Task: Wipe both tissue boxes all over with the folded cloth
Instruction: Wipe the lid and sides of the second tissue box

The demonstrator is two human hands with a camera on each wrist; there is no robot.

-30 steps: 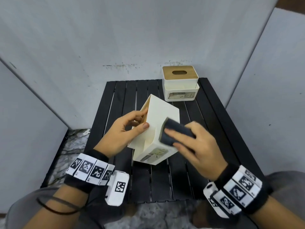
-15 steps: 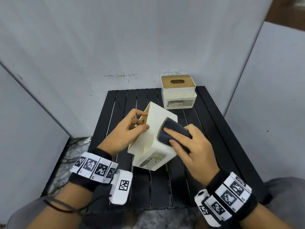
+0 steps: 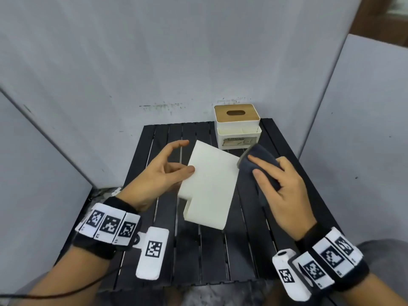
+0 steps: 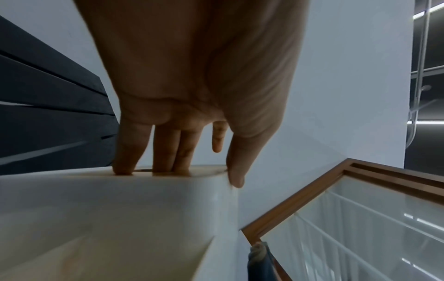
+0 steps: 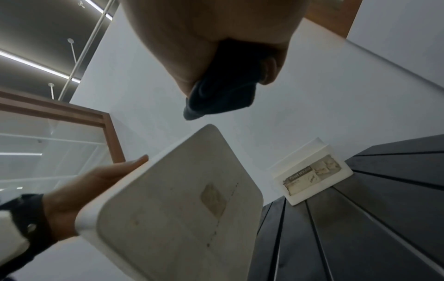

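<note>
My left hand [image 3: 174, 164] holds a white tissue box [image 3: 209, 184] tilted above the black slatted table [image 3: 220, 250], its flat underside [image 5: 173, 209] turned up toward me. The thumb lies on that face near the left edge. In the left wrist view, three fingers [image 4: 165, 148] press the opposite, wooden lid side, while the index finger sticks out free. My right hand [image 3: 265, 173] grips the dark folded cloth [image 3: 258, 157] at the box's far right corner; the cloth [image 5: 221, 91] hangs just above the edge. A second tissue box [image 3: 237, 127] with a wooden lid stands at the table's back right.
Grey panels wall in the table on the left, back and right. The second box [image 5: 312, 175] sits close behind the cloth hand. The table's front edge is near my wrists, with a grey floor patch at the left.
The held box has been turned so its flat underside faces up instead of a side wall. My right hand has carried the cloth from the near face to the far right corner.
</note>
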